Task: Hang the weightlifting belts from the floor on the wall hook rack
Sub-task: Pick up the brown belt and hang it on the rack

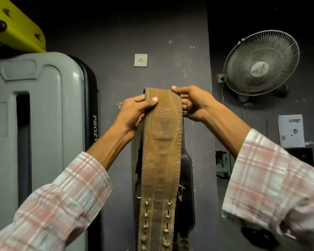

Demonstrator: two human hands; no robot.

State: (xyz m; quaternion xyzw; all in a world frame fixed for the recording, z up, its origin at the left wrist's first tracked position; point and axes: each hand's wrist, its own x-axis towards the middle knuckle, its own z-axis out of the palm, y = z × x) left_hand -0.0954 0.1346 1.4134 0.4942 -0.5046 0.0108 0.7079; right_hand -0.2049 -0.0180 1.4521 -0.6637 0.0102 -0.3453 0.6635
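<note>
Two walls meet at the far side, dark grey wall [116,42] filling most of the view. A pale grey panel [43,124] stands at left, a fan [261,63] hangs at right. The brown belt [160,160] hangs down the centre, over a black belt [187,171] against the wall. Left hand [134,113] and right hand [192,104] each hold a grip closed on the brown belt's top fold; a socket [140,60] sits above
</note>
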